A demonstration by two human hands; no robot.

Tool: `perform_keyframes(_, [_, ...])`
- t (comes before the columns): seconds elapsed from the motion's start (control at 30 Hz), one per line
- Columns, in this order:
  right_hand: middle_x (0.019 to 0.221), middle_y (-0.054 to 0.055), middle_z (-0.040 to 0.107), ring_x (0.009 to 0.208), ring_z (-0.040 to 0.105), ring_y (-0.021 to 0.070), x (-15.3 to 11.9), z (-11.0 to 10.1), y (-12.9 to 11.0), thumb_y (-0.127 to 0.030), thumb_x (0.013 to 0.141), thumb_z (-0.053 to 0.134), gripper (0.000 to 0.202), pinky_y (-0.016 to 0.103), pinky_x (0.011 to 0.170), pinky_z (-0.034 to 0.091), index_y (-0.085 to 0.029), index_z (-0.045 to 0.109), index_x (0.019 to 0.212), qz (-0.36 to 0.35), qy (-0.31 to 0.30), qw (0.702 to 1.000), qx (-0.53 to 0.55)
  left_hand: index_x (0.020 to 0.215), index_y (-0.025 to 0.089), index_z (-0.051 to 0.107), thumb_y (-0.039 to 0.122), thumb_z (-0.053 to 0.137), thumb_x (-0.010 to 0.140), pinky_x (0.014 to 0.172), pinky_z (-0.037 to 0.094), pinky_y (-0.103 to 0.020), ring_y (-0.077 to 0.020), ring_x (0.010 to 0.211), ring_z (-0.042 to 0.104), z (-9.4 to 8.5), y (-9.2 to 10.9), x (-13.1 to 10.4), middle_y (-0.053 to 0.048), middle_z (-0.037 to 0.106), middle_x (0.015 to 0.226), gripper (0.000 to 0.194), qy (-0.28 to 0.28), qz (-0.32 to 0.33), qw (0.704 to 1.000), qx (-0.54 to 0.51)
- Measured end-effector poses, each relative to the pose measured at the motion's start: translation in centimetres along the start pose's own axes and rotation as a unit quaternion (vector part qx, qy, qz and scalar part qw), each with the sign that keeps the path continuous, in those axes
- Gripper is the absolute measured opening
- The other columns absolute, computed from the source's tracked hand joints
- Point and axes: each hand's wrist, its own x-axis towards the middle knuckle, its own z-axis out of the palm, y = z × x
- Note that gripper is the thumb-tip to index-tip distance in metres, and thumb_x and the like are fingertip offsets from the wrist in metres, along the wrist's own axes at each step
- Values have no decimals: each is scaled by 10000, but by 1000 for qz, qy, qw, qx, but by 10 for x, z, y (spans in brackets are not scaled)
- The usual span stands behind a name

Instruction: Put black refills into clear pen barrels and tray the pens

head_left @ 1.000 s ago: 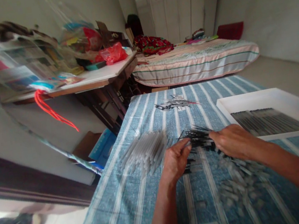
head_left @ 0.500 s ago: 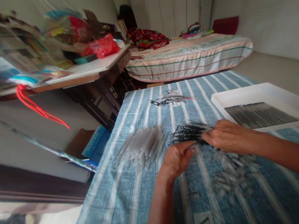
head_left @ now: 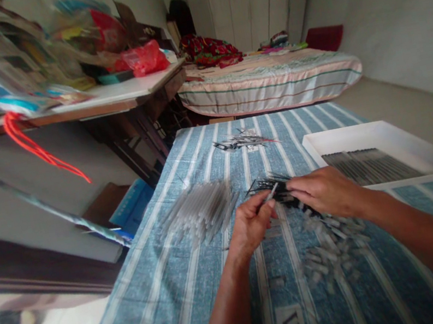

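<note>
My left hand (head_left: 251,222) is closed in a pinch on a slim, pale grey pen barrel (head_left: 273,191), whose end points up and to the right. Close beside it, my right hand (head_left: 323,191) has its fingers pressed together at the edge of a heap of thin black pen refills (head_left: 260,185); what they grip is hidden. To the left lies a pile of translucent grey pen barrels (head_left: 203,208). Small translucent pieces like pen caps (head_left: 331,253) are scattered below my right hand.
A white tray (head_left: 344,134) at the right holds a row of grey pens (head_left: 370,164). Farther back on the striped cloth (head_left: 170,280) lies a small bunch of thin dark pieces (head_left: 240,141). A cluttered side table (head_left: 118,98) stands left, with a bed (head_left: 270,86) beyond.
My left hand has lifted slightly and turned, so the pale barrel now shows in its fingers. My right hand has shifted a little with its fingers drawn together. The view has moved slightly.
</note>
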Motion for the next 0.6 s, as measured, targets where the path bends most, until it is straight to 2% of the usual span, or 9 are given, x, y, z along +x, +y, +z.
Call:
perform_keyframes(0.1, [770,61,701,694,638,189,3,19,7,-254,858,444,229,245,579,344,-204,667,868,58,-101,993,-4,1089,130,622,347,581,776,415,314,-190,-60,418,389,1,1,0,24,571,580,382,20,-12,999,-46])
perform_keyframes(0.17, [826,74,708,749,650,206,4,32,7,-252,847,456,232,252,603,374,-209,677,904,63,-133,989,1,1087,131,621,345,584,775,407,306,-188,-55,413,385,2,1,-1,23,574,579,380,18,-16,998,-62])
perform_keyframes(0.33, [856,141,706,763,660,222,8,55,-6,-198,849,424,280,282,636,425,-146,682,943,55,-139,989,-8,1073,133,629,337,585,777,396,293,-183,-48,401,376,2,-1,0,23,575,574,363,14,-13,998,-65])
perform_keyframes(0.47, [801,164,704,743,666,233,13,61,-12,-104,825,394,299,290,616,429,-109,685,890,30,-130,991,-19,1084,143,635,338,585,780,398,291,-182,-49,405,385,-1,-2,0,23,576,575,364,-6,-10,999,-48])
perform_keyframes(0.6, [764,149,702,726,665,231,14,62,-9,-104,793,421,270,281,598,421,-109,680,865,37,-106,993,21,1074,148,643,331,581,784,405,300,-180,-52,417,389,-1,-1,-2,23,573,579,348,-18,-10,999,-45])
